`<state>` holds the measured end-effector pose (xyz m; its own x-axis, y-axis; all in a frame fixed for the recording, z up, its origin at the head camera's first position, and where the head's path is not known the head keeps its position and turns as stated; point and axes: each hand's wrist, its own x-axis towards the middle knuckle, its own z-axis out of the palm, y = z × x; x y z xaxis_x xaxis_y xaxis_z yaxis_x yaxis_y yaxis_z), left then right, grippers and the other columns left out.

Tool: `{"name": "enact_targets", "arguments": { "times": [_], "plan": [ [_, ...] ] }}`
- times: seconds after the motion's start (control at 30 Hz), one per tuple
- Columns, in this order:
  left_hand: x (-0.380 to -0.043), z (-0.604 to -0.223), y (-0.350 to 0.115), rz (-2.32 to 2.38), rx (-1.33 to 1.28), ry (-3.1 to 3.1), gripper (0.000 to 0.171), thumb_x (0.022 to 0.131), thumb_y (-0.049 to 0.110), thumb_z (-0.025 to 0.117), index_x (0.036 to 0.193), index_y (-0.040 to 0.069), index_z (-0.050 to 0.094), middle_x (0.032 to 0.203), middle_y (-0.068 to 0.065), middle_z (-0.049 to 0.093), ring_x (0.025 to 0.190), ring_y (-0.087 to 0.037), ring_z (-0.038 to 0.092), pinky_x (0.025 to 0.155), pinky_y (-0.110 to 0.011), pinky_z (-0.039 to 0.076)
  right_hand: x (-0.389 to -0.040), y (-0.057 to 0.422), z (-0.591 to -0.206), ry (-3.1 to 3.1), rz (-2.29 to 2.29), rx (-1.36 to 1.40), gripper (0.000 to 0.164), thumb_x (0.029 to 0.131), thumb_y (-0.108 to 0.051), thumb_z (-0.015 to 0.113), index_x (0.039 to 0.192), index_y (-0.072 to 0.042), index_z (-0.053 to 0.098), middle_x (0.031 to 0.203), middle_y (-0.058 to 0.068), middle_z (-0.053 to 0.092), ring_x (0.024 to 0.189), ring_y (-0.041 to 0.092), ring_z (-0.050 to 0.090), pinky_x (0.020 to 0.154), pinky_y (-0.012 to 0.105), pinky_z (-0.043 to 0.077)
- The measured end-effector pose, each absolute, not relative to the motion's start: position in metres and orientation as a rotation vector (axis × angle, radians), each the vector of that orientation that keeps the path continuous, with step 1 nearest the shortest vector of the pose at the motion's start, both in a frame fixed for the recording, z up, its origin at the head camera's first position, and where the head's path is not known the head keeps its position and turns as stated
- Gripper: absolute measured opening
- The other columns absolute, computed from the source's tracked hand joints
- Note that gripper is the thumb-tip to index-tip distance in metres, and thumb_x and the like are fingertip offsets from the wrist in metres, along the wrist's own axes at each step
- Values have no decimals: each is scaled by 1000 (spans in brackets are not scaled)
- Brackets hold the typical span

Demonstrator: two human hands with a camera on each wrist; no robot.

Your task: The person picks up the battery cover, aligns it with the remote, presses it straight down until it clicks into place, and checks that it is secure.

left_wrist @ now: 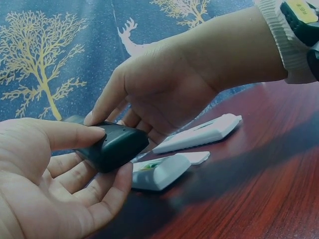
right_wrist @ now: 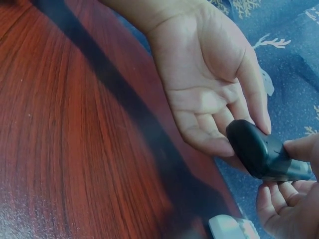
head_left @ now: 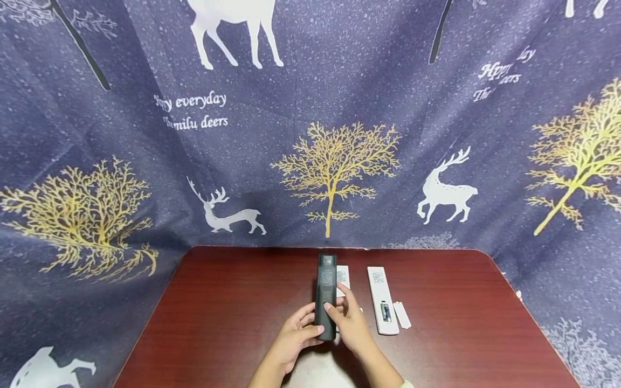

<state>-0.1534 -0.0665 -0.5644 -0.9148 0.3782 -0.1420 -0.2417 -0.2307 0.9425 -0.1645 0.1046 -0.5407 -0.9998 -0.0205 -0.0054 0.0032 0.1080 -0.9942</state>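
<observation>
A black remote control (head_left: 326,280) is held above the table with its back, bearing a label, turned up. My left hand (head_left: 297,337) grips its lower end from the left, thumb across the back and fingers beneath. From the right, my right hand (head_left: 353,326) holds the same remote, thumb pressed on the back near the middle. In the left wrist view the black remote's rounded end (left_wrist: 119,147) points toward the camera. Behind it lies a white remote (head_left: 342,276), partly hidden by the black one and my right hand.
To the right, another white remote (head_left: 377,285) lies back up, its battery compartment uncovered with batteries (head_left: 386,312) inside. A white battery cover (head_left: 401,315) rests beside it. The reddish-brown table (head_left: 218,318) meets a patterned blue cloth (head_left: 291,226) at the back.
</observation>
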Motion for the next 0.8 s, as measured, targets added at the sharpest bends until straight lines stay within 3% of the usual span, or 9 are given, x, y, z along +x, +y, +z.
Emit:
{"name": "enact_targets", "arguments": {
  "times": [0.8],
  "plan": [
    [-151, -557, -67, 2204, 152, 1636, 68, 91, 5, 66, 152, -4, 36, 121, -11, 63, 93, -16, 68, 81, -32, 57, -164, 107, -540, 2338, -2058, -39, 62, 99, -16, 62, 155, -7, 36, 116, 20, 69, 94, 19, 68, 83, 25, 53]
  ]
}}
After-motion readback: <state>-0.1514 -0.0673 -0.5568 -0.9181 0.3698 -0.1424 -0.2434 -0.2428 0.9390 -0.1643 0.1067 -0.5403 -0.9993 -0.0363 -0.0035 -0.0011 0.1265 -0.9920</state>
